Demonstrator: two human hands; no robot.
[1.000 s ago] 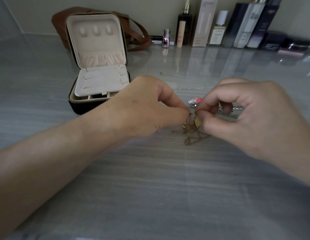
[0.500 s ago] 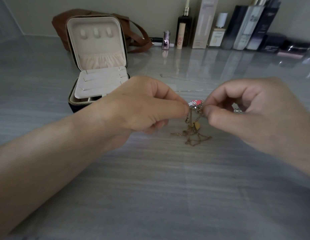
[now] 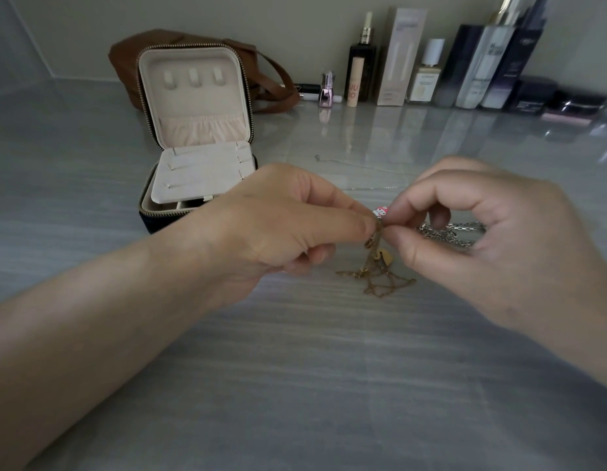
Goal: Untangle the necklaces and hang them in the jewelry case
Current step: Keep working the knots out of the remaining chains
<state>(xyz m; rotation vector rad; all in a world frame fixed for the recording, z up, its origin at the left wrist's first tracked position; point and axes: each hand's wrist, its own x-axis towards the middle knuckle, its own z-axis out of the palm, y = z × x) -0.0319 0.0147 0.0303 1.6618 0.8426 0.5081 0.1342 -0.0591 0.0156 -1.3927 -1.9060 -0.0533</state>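
Observation:
A knot of necklaces hangs between my two hands above the grey table. My left hand [image 3: 281, 226] pinches the gold chain [image 3: 376, 273] at its top; the rest trails down onto the table with a small gold pendant. My right hand [image 3: 482, 239] pinches the same tangle beside a pink and white charm [image 3: 380, 212]. A silver chain [image 3: 454, 231] runs through my right hand's curled fingers. The jewelry case [image 3: 196, 137] stands open at the left, its cream lid upright with three hooks. A thin silver necklace [image 3: 359, 171] lies on the table behind my hands.
A brown bag [image 3: 271, 79] sits behind the case. Cosmetic bottles and boxes [image 3: 427, 69] line the back wall at the right. The grey table [image 3: 329, 385] stretches toward me in front of my hands.
Both hands have lifted the tangle a little off the table and drawn slightly apart. The gold chain now hangs down longer from the pinch, and the silver chain shows more at the right.

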